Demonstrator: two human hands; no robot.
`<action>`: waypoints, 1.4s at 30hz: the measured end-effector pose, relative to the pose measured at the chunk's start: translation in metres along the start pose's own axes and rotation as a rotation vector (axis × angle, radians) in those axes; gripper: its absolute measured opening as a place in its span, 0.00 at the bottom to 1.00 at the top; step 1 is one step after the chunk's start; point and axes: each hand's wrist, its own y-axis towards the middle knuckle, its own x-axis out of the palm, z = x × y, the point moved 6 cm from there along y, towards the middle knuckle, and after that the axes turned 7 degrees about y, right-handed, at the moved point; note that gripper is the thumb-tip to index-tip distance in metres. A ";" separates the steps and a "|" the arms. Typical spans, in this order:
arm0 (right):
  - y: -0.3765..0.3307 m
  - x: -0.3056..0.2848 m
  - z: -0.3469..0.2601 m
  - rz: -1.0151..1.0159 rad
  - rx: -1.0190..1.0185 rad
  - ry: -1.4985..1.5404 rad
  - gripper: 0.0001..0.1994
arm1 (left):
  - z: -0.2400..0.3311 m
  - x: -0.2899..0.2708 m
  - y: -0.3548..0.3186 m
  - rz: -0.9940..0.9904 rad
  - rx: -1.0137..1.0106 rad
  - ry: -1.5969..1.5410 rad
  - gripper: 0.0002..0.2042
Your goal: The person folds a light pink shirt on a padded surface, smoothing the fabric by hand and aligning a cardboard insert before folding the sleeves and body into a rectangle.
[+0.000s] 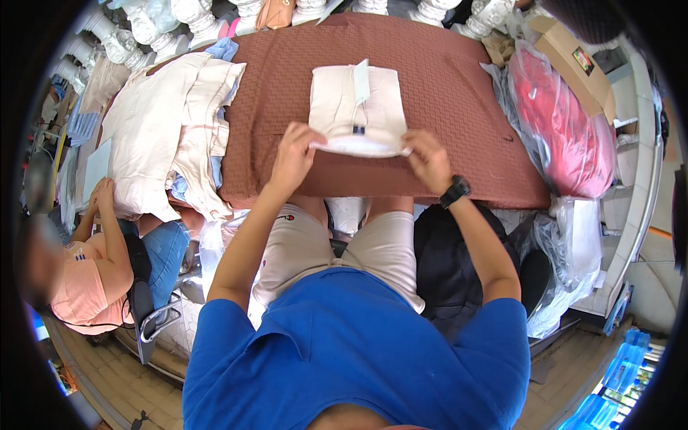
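Observation:
A folded cream garment (333,93) lies on the brown table cover in front of me. A pale card tag (361,84) on a string rests on its middle, above a small dark label (359,130). My left hand (294,152) pinches the left end of the garment's near edge. At the right end of that edge, my right hand (428,158) is closed on it, slightly blurred, with a black watch on the wrist. Between the two hands the near edge is raised and shows a white inside.
Cream and light-blue garments (154,129) are piled on the table's left. Another person (93,265) sits there. At the right lie a clear plastic bag of red things (559,122) and a cardboard box (573,64). A white balustrade (193,18) runs behind the brown-covered table (459,93).

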 end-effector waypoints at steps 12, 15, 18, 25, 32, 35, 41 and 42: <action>0.044 0.020 0.002 0.245 0.084 -0.089 0.12 | -0.040 0.019 0.017 0.124 -0.316 -0.139 0.08; 0.068 0.039 0.045 0.243 0.126 -0.152 0.12 | -0.046 0.045 0.056 0.103 -0.244 -0.116 0.08; 0.101 0.044 0.080 0.228 0.172 -0.208 0.13 | -0.075 0.069 0.095 0.076 -0.341 -0.114 0.10; 0.167 0.062 0.131 -0.048 0.391 -0.250 0.15 | -0.103 0.118 0.164 -0.109 -0.613 0.089 0.13; 0.185 0.080 0.171 -0.233 0.537 -0.306 0.14 | -0.100 0.139 0.189 -0.361 -0.782 0.279 0.19; 0.192 0.082 0.177 -0.231 0.524 -0.253 0.14 | -0.111 0.141 0.191 -0.463 -0.784 0.316 0.22; 0.191 0.082 0.183 -0.198 0.496 -0.113 0.14 | -0.123 0.139 0.196 -0.410 -0.869 0.311 0.18; 0.190 0.081 0.184 -0.199 0.510 -0.089 0.14 | -0.129 0.138 0.195 -0.404 -0.898 0.302 0.15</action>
